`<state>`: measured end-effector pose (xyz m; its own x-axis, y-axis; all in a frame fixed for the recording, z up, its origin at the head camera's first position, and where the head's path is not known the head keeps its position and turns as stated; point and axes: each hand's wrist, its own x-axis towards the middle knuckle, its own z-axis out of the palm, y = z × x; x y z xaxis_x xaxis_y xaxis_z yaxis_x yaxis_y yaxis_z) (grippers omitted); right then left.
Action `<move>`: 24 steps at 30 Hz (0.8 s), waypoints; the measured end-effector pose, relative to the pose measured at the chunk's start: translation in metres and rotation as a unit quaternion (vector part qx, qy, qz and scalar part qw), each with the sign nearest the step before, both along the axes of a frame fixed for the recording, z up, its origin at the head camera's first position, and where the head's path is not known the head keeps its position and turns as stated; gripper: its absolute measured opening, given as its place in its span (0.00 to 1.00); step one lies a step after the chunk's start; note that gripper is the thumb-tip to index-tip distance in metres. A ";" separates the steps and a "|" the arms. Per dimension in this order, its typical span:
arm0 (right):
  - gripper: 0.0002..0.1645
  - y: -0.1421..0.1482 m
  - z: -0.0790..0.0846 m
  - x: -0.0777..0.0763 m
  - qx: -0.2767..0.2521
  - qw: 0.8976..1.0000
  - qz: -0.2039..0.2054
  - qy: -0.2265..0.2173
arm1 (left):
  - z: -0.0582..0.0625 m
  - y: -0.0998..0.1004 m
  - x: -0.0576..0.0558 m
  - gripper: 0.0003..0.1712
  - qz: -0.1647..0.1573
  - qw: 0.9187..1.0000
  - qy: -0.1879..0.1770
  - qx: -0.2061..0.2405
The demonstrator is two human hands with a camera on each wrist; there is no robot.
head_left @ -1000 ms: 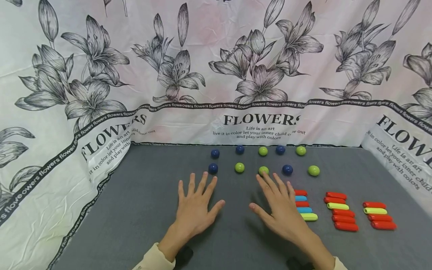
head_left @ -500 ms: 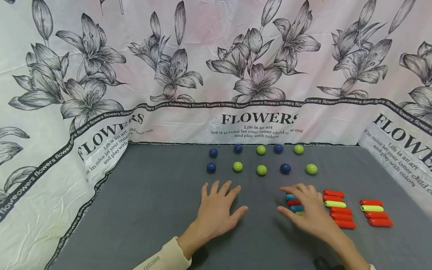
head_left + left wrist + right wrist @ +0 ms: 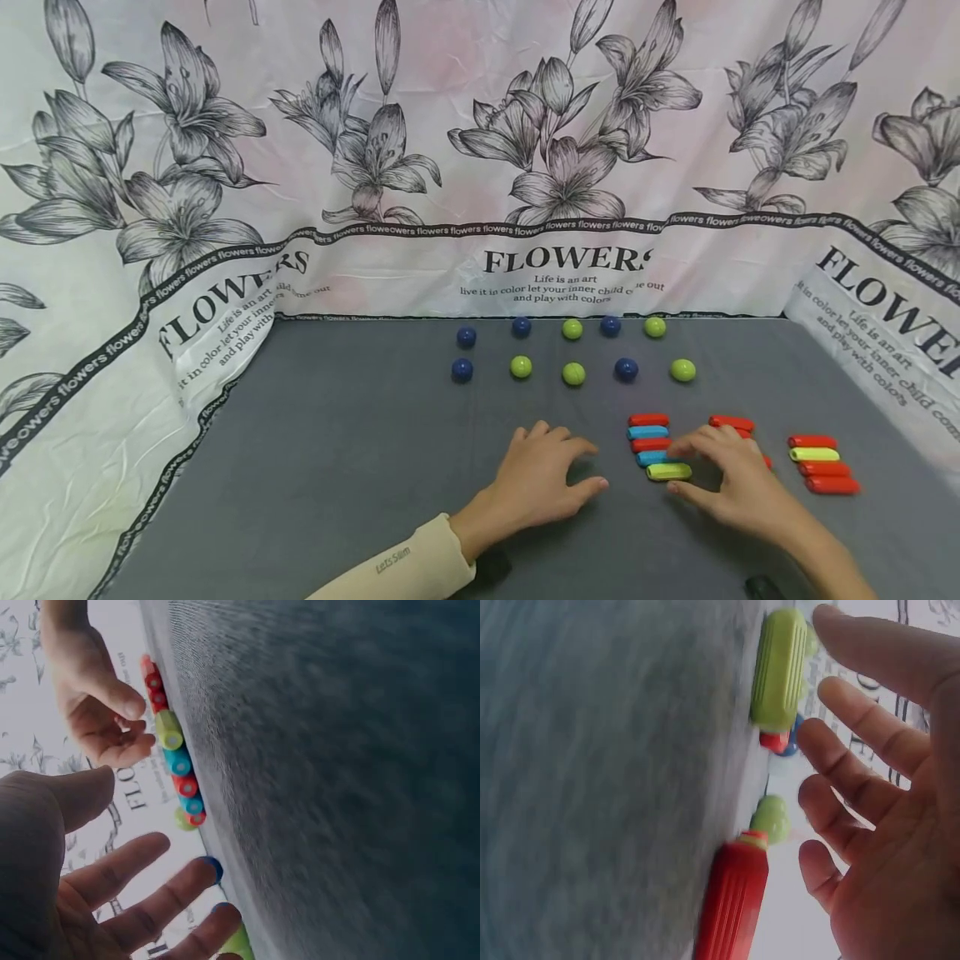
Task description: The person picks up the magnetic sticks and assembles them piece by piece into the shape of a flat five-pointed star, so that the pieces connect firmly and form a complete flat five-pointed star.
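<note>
Short ribbed plastic sticks lie in three columns on the right of the grey table. In the left column are red and blue sticks (image 3: 648, 432), with a yellow-green stick (image 3: 667, 472) nearest me. My right hand (image 3: 738, 487) hovers at that column's right side, thumb and fingers parted around the air near the yellow-green stick's end. It hides most of the middle column's red sticks (image 3: 731, 422). Left of the columns is my left hand (image 3: 534, 479), fingers loosely bent and thumb apart, holding nothing. The right wrist view shows the yellow-green stick (image 3: 778, 671) beside my right fingertips, apart from them.
Blue balls (image 3: 626, 370) and green balls (image 3: 573, 374) form two rows towards the back of the grey table (image 3: 337, 467). The right column of red and yellow sticks (image 3: 823, 468) lies farther right. A flower-printed cloth (image 3: 405, 275) hangs behind and along both sides.
Both hands have moved to the right, the right one across the left column of sticks to its right side. Their spread fingers have become more bent. The head view has shifted slightly.
</note>
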<state>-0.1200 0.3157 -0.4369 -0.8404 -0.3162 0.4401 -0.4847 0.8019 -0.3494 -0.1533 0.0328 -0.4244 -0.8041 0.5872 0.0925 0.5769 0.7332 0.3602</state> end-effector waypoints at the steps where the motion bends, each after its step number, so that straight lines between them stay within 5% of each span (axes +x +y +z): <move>1: 0.29 0.003 0.000 0.000 0.006 1.000 -0.007 0.002 | 0.000 0.003 -0.001 0.22 -0.003 1.000 -0.007 0.006; 10: 0.28 0.011 -0.003 0.000 0.032 0.999 -0.013 -0.003 | -0.004 0.025 -0.011 0.15 -0.052 0.997 -0.027 0.042; 24: 0.25 -0.003 -0.006 -0.003 -0.039 0.994 0.098 -0.025 | -0.010 0.049 -0.014 0.14 -0.071 0.997 -0.016 0.021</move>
